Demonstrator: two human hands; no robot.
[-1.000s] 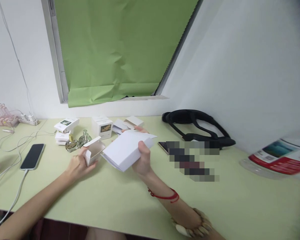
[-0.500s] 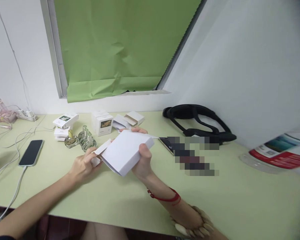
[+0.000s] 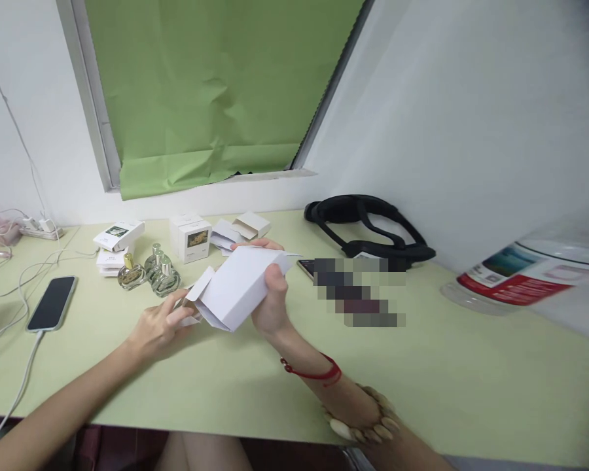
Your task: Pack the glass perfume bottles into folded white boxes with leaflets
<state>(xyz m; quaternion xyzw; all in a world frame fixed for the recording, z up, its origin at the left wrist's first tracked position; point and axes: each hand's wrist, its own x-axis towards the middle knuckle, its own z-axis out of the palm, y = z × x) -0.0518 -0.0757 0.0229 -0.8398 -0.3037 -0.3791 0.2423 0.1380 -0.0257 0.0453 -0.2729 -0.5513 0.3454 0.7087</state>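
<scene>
A white cardboard box (image 3: 245, 284) is tilted in the air above the table, its open end with loose flaps toward the left. My right hand (image 3: 273, 304) grips it from the right, thumb on the near side and fingers behind. At the open end, my left hand (image 3: 158, 325) has its fingers closed at the flaps; its fingertips are partly hidden. Just beyond my left hand stand several glass perfume bottles (image 3: 165, 278), one with a gold cap (image 3: 128, 260). Behind them are small white boxes with pictures (image 3: 119, 235) and an upright white box (image 3: 196, 244).
Opened white cartons (image 3: 252, 224) lie by the wall. A black headset (image 3: 373, 226) sits at the back right, near a dark phone partly pixelated out (image 3: 306, 267). A large plastic bottle (image 3: 515, 275) is at right. A phone (image 3: 53, 304) with a white cable lies left.
The camera view has shifted, so the table things appear farther left. Both hands stay on the box, whose flaps at the left end now stand wider apart.
</scene>
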